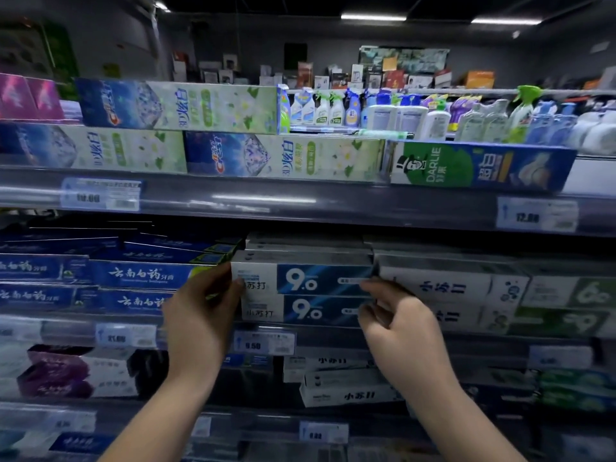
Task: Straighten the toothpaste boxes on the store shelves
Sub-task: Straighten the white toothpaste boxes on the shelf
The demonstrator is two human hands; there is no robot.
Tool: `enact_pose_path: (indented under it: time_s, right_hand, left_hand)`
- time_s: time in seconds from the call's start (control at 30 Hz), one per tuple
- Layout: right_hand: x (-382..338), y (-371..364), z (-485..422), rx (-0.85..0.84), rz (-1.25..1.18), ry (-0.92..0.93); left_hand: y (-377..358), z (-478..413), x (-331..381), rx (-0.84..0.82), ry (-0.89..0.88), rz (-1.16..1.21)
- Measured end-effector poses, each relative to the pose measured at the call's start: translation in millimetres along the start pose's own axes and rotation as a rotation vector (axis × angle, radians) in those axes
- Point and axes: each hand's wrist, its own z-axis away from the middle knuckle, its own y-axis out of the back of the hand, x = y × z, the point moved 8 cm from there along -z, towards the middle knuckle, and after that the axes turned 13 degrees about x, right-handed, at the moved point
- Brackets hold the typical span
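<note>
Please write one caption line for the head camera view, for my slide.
Left hand and right hand bracket the stacked 9.0 toothpaste boxes on the middle shelf.

Two stacked toothpaste boxes (301, 291) sit mid-shelf, between neighbouring stacks left (133, 278) and right (443, 291).

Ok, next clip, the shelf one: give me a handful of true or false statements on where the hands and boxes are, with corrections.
1. The left hand is at the left end of the white-and-blue 9.0 boxes. True.
2. The right hand is up at the green Darlie box. False: it is at the right end of the 9.0 boxes, one shelf lower.
3. The 9.0 boxes are stacked one on another. True.
4. The Crest boxes sit on the shelf below the hands. False: they are on the shelf above.
5. Spray bottles stand behind the top shelf. True.
</note>
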Motion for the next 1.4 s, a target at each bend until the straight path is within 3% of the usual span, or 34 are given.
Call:
enact_pose_path:
  time_s: [0.2,0.37,0.47,0.6,0.7,0.83,1.0,1.2,1.3,1.4]
  right_hand:
    - [9.9,16.3,4.7,-0.012,-0.080,-0.004]
    - [27.8,107.6,-13.1,0.336,-0.027,0.083]
    - [49.5,150.0,-30.9,0.479,0.192,0.143]
    - [81.2,155.6,-57.4,0.322,0.427,0.161]
    - [91.1,144.8,-67.1,0.220,0.518,0.295]
    - [94.6,144.2,-68.3,0.245,0.524,0.409]
    - [97.1,147.1,-67.3,0.285,0.488,0.514]
    - [93.3,159.4,-70.0,0.185,0.365,0.548]
    - [85.6,170.3,-63.1,0.133,0.160,0.566]
    - [88.1,179.8,-56.9,0.113,-0.167,0.385]
  left_hand:
    - [-0.5,10.5,13.6,-0.013,-0.032,-0.048]
    - [-15.1,30.6,51.9,-0.005,-0.072,-0.166]
    - [-62.0,59.1,100.0,-0.186,-0.255,-0.187]
    - [-128.6,83.5,133.3,-0.335,-0.497,-0.295]
    - [-155.2,83.2,124.2,-0.352,-0.500,-0.467]
    - [-156.9,85.7,124.9,-0.287,-0.518,-0.477]
    - [-145.9,90.6,133.3,-0.251,-0.483,-0.299]
    - [-121.4,104.1,146.0,-0.249,-0.234,0.015]
    - [-109.9,103.4,146.7,-0.238,-0.130,0.096]
    - [-100.0,103.6,140.3,-0.185,0.096,0.245]
